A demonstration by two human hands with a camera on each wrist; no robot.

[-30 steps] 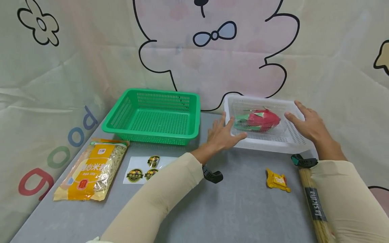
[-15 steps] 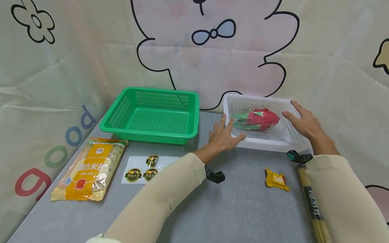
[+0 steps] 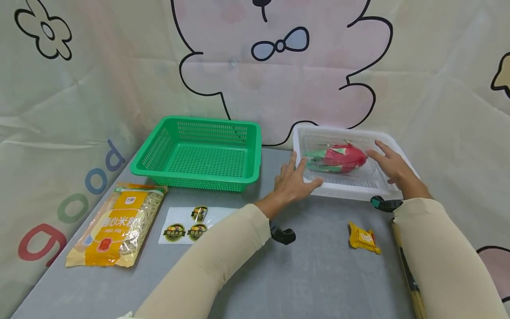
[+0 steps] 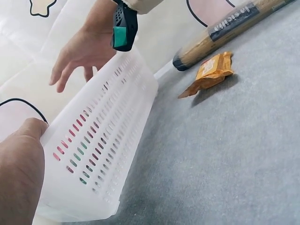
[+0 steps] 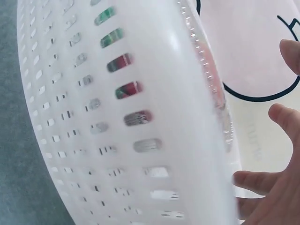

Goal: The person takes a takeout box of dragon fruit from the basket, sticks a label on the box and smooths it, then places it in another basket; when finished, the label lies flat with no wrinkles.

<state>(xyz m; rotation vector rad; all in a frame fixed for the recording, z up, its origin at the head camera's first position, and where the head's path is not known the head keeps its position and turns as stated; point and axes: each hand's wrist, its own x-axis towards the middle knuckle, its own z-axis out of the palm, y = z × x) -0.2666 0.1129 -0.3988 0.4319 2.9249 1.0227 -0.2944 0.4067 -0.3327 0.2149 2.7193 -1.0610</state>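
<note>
A white plastic basket (image 3: 346,191) stands at the back right of the table. In it lies a red and green dragon fruit (image 3: 346,157) inside a clear plastic container (image 3: 368,173). My left hand (image 3: 290,182) rests at the basket's near left corner, fingers spread along the outside; the left wrist view has its thumb at the rim. Over the right side of the basket reaches my right hand (image 3: 392,170), fingers apart and loosely bent, fingertips close to the container's right end. The right wrist view shows this hand (image 5: 274,183) beyond the basket's slotted wall, with nothing gripped.
A green basket (image 3: 199,180) stands at the back left. Before it lie a yellow bag of noodles (image 3: 115,226) and a white sticker sheet (image 3: 173,215). At right are a small yellow-wrapped packet (image 3: 364,238) and a spaghetti bundle (image 4: 225,30), partly under my right sleeve in the head view.
My right hand has moved left and inward from the white basket's right rim, over its inside towards the container. My left hand has stayed at the near left corner.
</note>
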